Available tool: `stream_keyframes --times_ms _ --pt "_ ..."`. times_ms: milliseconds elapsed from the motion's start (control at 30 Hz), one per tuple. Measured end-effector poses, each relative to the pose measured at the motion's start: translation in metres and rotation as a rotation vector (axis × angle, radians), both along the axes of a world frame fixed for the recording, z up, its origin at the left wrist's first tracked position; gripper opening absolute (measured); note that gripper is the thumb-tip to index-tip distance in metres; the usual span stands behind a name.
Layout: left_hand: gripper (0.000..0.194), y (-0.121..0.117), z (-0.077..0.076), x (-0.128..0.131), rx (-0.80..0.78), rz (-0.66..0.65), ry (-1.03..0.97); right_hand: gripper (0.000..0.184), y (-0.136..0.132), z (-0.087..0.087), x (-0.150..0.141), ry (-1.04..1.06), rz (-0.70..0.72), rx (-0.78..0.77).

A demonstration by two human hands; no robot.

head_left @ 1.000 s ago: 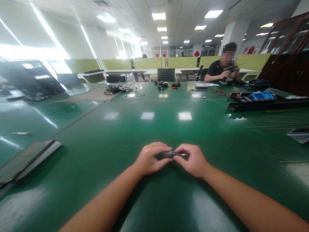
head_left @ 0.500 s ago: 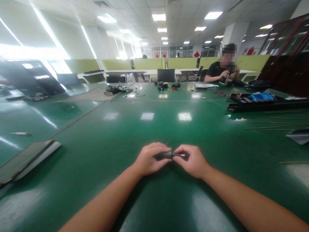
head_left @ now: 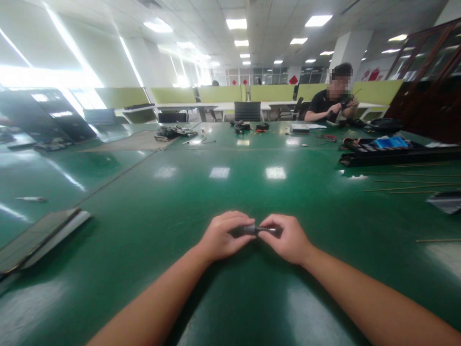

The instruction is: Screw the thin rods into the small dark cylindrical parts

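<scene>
My left hand is closed round a dark grey cylinder, held level just above the green table. Out of the cylinder's right end comes a thin dark rod with what look like ridges along it. Thumb and fingertips of my right hand pinch this rod near the point where it meets the cylinder. The two hands face each other, their fingertips close together. My left fingers and palm hide part of the cylinder. What kind of tool or part this is, I cannot make out.
The green table stretches far forward. A flat, dark-screened panel lies at left. Thin brass-coloured rods and a long black tray are at right. Across the table sits a person handling a dark device.
My hands and the part between them keep nearly the same pose. Across the table, the person's hands and dark device have shifted slightly.
</scene>
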State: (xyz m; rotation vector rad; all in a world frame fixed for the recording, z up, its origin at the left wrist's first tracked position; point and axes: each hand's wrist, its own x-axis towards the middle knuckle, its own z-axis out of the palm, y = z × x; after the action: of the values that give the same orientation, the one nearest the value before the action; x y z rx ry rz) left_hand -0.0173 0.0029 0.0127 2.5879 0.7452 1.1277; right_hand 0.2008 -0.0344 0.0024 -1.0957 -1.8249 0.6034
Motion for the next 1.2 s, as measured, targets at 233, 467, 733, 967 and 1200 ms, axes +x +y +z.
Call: stream_keyframes --times_ms 233,467,733,967,1200 --pt "0.028 0.0002 0.0002 -0.0003 -0.004 -0.011 -0.006 0.003 -0.0012 0.0013 0.0006 0.003 -0.001 -0.006" --pt "0.029 0.0008 -0.0001 -0.0003 -0.004 -0.018 -0.009 0.004 -0.0005 0.0007 0.0011 -0.002 -0.001 -0.008" --pt "0.028 0.0007 0.0009 -0.0003 -0.001 -0.023 -0.009 0.004 -0.0012 0.0010 0.0005 0.018 0.001 -0.022" --pt "0.028 0.0016 -0.0012 -0.0006 -0.003 -0.010 -0.009 0.005 -0.0011 0.0014 -0.0014 0.059 -0.001 -0.072" --pt "0.028 0.0019 0.0001 -0.0015 -0.012 -0.004 -0.017 0.006 -0.0012 0.0012 -0.0006 0.058 -0.008 -0.099"
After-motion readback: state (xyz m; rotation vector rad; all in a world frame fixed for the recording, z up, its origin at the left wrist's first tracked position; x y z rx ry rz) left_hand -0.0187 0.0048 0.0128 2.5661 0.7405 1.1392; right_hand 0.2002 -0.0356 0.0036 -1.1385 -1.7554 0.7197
